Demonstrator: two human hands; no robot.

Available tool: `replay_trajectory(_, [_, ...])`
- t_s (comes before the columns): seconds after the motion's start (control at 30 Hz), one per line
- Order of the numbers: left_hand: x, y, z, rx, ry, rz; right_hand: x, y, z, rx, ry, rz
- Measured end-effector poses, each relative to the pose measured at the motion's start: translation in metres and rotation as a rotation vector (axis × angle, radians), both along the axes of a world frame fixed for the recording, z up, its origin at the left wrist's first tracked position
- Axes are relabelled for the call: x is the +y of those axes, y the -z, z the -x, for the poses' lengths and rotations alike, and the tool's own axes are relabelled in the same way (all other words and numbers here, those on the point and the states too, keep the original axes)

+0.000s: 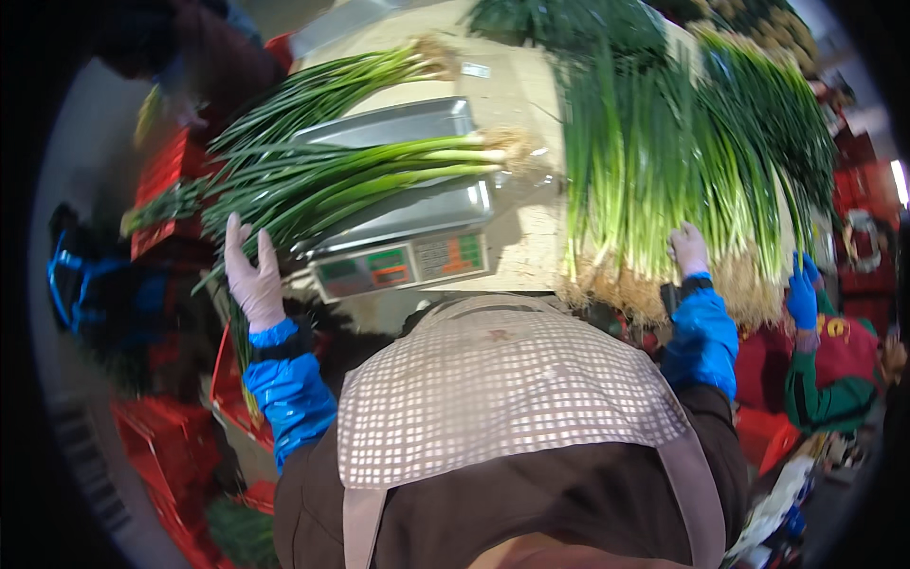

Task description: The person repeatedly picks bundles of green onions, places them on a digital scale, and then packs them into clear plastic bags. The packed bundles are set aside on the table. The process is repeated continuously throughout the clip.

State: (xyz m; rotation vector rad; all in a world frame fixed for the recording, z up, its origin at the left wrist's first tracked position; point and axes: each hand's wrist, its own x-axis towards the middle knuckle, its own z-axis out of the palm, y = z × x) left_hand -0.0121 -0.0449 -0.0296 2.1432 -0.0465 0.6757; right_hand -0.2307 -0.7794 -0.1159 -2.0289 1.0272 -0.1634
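Observation:
A bunch of spring onions (379, 163) lies across the metal pan of a weighing scale (417, 220), roots to the right and green leaves hanging over the left side. My left hand (254, 284), in a pale glove, has its fingers spread at the leaf end of this bunch, beside the scale's left corner. On the right, a wide heap of spring onions (626, 180) lies with roots toward me. My right hand (689, 250), also gloved, is closed at the lower white stalks of that heap. Its fingers appear curled on stalks, though their tips are partly hidden.
Another spring onion bunch (332, 87) lies behind the scale on the pale table (531, 232). At the right, a co-worker's blue-gloved hand (802, 299) touches the heap's edge. Red crates (171, 446) stand at lower left. Another person (213, 66) is at the far left.

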Motion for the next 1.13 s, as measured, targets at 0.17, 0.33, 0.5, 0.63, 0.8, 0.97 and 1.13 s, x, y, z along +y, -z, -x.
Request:
replay_trajectory(0.17, [-0.016, 0.006, -0.001, 0.039, 0.070, 0.007, 0.069, -0.021, -0.022, -0.068, -0.105, 1.091])
replay_trajectory(0.33, [-0.043, 0.002, -0.007, -0.012, 0.167, -0.058, 0.168, -0.023, -0.072, 0.227, -0.362, 0.372])
replay_trajectory(0.5, [-0.064, -0.004, -0.007, -0.039, 0.216, -0.121, 0.222, 0.004, -0.096, 0.558, -0.496, 0.446])
replay_trajectory(0.63, [-0.063, 0.000, -0.003, -0.013, 0.221, -0.153, 0.211, 0.027, -0.095, 0.538, -0.485, 0.414])
replay_trajectory(0.8, [-0.059, -0.003, 0.001, -0.007, 0.224, -0.153, 0.192, 0.041, -0.102, 0.452, -0.409, 0.174])
replay_trajectory(0.97, [-0.089, -0.015, 0.008, 0.185, 0.388, 0.172, 0.200, 0.009, -0.077, -0.319, -0.370, -0.546])
replay_trajectory(1.13, [-0.178, -0.021, 0.012, 0.587, 0.831, 0.386, 0.217, -0.021, -0.072, -0.391, -0.104, -1.027])
